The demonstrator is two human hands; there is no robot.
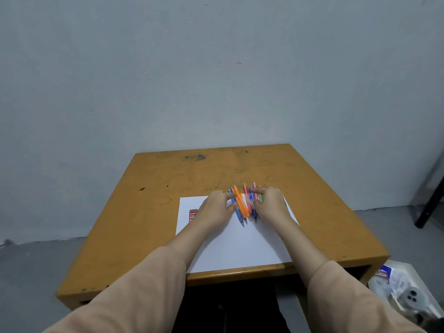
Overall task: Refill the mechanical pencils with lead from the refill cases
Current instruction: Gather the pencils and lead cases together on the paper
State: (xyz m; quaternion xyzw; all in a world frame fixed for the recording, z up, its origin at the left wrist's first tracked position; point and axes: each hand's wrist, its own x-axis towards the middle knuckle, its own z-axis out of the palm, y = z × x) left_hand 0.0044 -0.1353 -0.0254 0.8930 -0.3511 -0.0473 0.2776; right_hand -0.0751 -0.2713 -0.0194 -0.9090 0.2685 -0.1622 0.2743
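From the head camera I saw both hands out over a white sheet of paper (240, 248) lying on the worn orange surface (168, 188). The pencils (242, 205), a blurred bunch of orange, blue, red and green barrels, lay side by side at the far edge of the paper, tips towards me. My left hand (217, 209) pressed against the bunch from the left, forefinger and thumb curved round it. My right hand (271, 203) did the same from the right, so the pencils were cupped between the two. A small red lead refill case (193, 214) lay flat on the paper just left of my left wrist, partly hidden by it. Beige sleeves (144, 292) covered both forearms. A white box (419, 276) of odds and ends sat on the floor at the lower right.
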